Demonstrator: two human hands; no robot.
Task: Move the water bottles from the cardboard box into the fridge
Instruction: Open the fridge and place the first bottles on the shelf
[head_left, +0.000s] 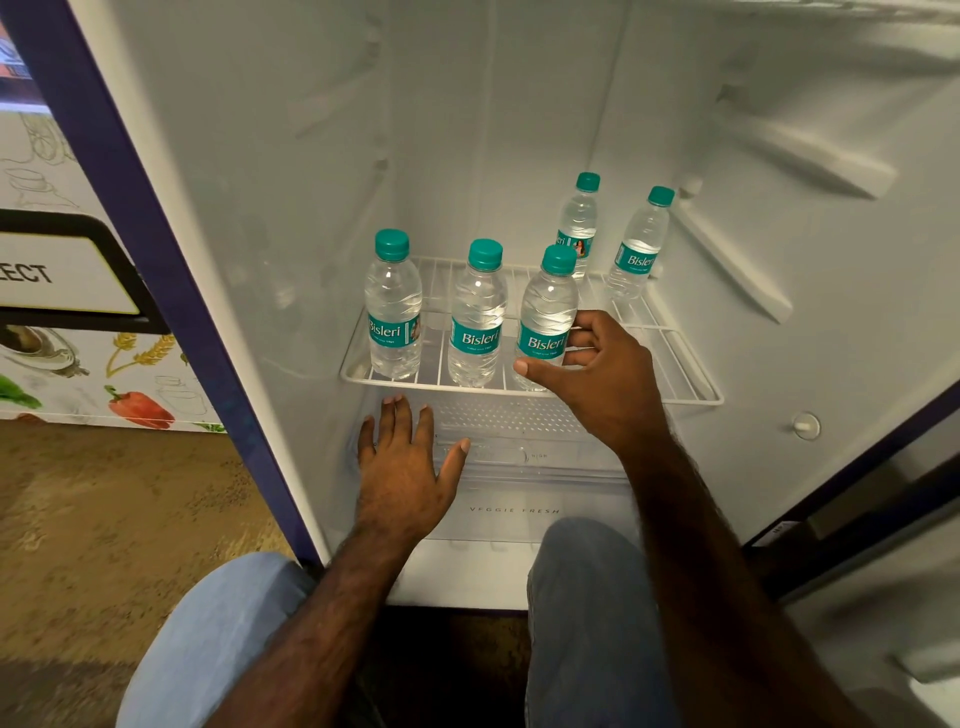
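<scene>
1. The right hand (597, 374) curls its fingers and thumb around the front right bottle (545, 322), which stands upright on the wire shelf (675, 364) (four more stand there).
2. The left hand (405, 457), fingers straight and spread, holds nothing below the shelf, over the clear drawer cover (519, 431).

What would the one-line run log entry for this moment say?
right hand: grips front-right bottle on wire shelf | left hand: open, on crisper cover | bottles on shelf: five, upright | box: out of view
</scene>
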